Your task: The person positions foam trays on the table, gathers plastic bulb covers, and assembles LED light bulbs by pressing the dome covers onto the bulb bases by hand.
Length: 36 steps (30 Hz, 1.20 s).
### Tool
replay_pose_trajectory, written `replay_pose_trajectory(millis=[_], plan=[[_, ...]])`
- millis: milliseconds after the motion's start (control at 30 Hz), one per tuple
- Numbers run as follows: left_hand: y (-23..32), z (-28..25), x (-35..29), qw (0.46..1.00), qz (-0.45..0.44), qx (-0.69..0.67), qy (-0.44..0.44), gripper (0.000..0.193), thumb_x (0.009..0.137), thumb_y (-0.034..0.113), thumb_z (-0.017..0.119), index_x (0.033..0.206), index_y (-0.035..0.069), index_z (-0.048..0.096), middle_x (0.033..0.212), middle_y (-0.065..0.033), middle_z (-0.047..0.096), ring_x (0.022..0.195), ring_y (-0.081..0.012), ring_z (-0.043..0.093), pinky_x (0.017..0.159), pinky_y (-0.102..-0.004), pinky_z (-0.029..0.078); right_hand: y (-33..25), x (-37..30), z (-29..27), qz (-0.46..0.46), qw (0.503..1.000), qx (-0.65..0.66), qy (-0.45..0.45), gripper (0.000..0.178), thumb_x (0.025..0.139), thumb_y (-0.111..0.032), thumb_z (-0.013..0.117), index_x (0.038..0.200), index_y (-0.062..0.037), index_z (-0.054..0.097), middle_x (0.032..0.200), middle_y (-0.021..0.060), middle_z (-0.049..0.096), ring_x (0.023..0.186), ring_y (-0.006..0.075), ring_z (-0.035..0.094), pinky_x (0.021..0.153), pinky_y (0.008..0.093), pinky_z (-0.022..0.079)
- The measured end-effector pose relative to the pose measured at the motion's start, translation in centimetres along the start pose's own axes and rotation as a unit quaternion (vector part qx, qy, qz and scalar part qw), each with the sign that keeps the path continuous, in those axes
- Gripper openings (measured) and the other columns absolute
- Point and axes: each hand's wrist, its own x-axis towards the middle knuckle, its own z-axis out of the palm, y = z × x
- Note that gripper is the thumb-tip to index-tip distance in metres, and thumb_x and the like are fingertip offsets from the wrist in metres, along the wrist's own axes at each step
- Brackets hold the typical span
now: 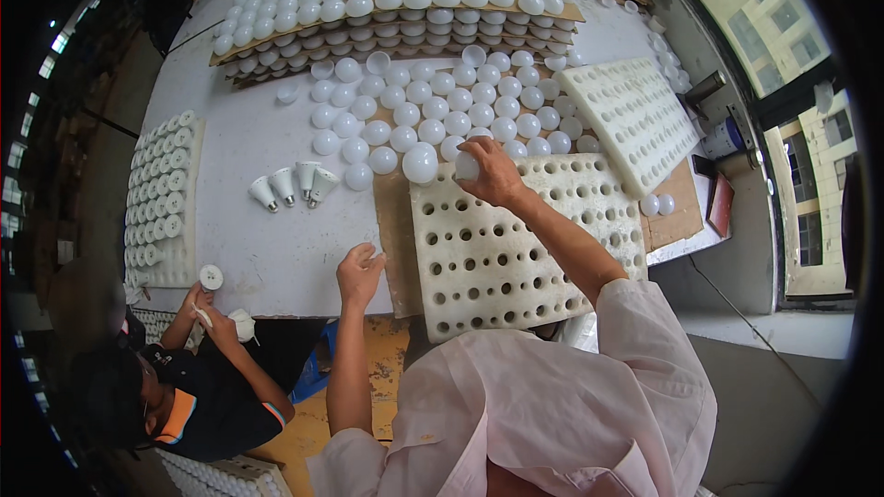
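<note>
My right hand point(494, 173) is closed round a white bulb cover point(467, 167) at the far edge of a foam tray point(474, 293) with rows of round holes. Just left of that hand, a white globe point(420, 164) stands at the tray's far left corner, higher than the covers behind it. My left hand point(360, 274) is raised near the table's front edge, left of the tray, its fingers curled together. Whatever is between those fingers is too small to make out. Many loose white bulb covers point(405, 114) lie beyond the tray.
Stacked cardboard layers of white domes point(396, 7) fill the back. Another holed foam tray point(629, 120) leans at right. Several bulb bases point(295, 186) lie left of centre, near a filled tray point(158, 193). A co-worker point(216, 377) at lower left handles a round white part point(211, 277).
</note>
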Motion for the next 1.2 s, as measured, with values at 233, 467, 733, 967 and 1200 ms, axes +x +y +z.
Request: replay_pose_trajectory(millis=[233,467,733,967,1200], plan=[[-1.2,-4.7,11.6,0.936,0.109,0.291,0.165,0.051,0.075,0.01,0.072,0.119,-0.006,0.052,0.132,-0.0276,0.046,0.127,-0.0369,0.043,0.105,-0.043,0.036,-0.1,2.6,2.0,0.085,0.99,0.106,0.035,0.05,0.075,-0.027,0.072,0.119,-0.0091,0.056,0.118,0.015,0.055,0.105,0.0327,0.057,0.089,0.0429,0.048],[0.1,-2.2,20.5,0.865,0.08,0.468,0.163,0.057,0.072,0.016,0.078,0.115,-0.009,0.05,0.149,-0.0269,0.022,0.14,-0.0399,0.02,0.113,-0.0432,0.027,11.4,6.6,2.0,0.247,0.963,-0.106,-0.015,0.048,0.076,-0.029,0.067,0.12,-0.0129,0.058,0.114,0.0133,0.057,0.102,0.0318,0.06,0.086,0.0417,0.049],[2.5,-2.0,23.4,0.855,0.076,0.476,0.194,0.039,0.068,0.008,0.079,0.097,-0.009,0.06,0.151,-0.0234,0.021,0.136,-0.0371,0.03,0.101,-0.0452,0.041,12.8,13.2,6.0,0.163,0.945,-0.199,-0.201,0.062,0.073,-0.025,0.068,0.131,-0.0145,0.049,0.124,0.0146,0.053,0.106,0.0319,0.06,0.088,0.0433,0.049],[5.0,-3.4,19.5,0.92,0.115,0.306,0.215,0.048,0.067,0.01,0.081,0.102,-0.011,0.056,0.144,-0.0316,0.028,0.131,-0.0438,0.034,0.105,-0.0494,0.034,8.8,10.9,-0.1,0.246,0.959,-0.113,-0.08,0.073,0.066,-0.035,0.076,0.128,-0.0106,0.046,0.121,0.0163,0.054,0.106,0.0364,0.058,0.088,0.0445,0.049],[4.8,-1.2,2.9,0.952,0.058,-0.283,0.097,0.066,0.074,0.005,0.072,0.131,-0.005,0.041,0.13,-0.0223,0.05,0.108,-0.0324,0.059,0.09,-0.0419,0.05,5.1,-1.1,-7.1,0.259,0.835,0.483,0.054,0.075,0.072,-0.012,0.071,0.138,-0.0093,0.036,0.113,0.0148,0.054,0.088,0.0216,0.064,0.068,0.0337,0.057]])
